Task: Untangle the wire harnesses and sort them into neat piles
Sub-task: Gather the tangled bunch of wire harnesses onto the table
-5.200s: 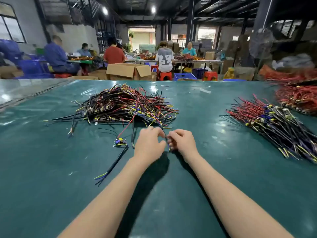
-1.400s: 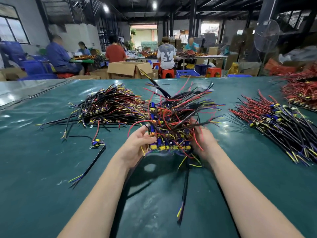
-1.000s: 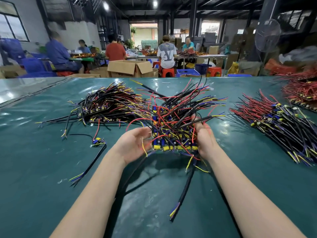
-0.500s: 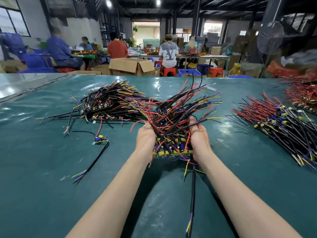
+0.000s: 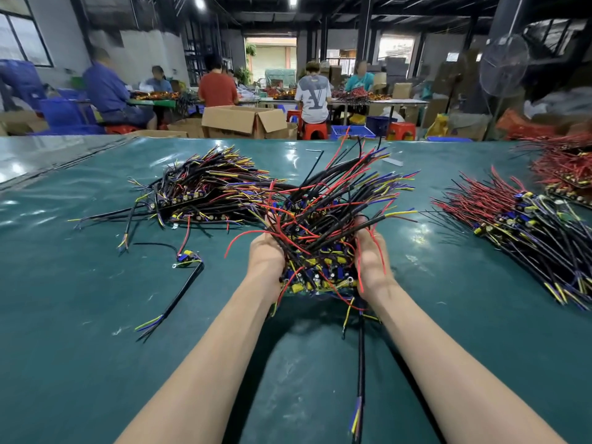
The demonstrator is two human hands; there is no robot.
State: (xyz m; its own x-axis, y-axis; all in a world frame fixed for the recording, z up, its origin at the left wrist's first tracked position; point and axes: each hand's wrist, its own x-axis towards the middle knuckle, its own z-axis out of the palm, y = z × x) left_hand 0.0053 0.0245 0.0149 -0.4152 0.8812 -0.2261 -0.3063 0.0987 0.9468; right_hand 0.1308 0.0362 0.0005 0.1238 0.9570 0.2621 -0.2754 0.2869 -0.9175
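Both hands, the left hand (image 5: pixel 267 256) and right hand (image 5: pixel 371 254), clamp a bundle of wire harnesses (image 5: pixel 320 232) between them above the green table (image 5: pixel 80 331), at the view's centre. A neat pile (image 5: pixel 525 229) lies at three o'clock, the tangled heap (image 5: pixel 208 193) at ten. Squaring the circuit-board ends level before laying the bundle down should keep it tidy.

Open cardboard box (image 5: pixel 243 120) beyond table; standing fan (image 5: pixel 503 65) right; 5 seated workers.
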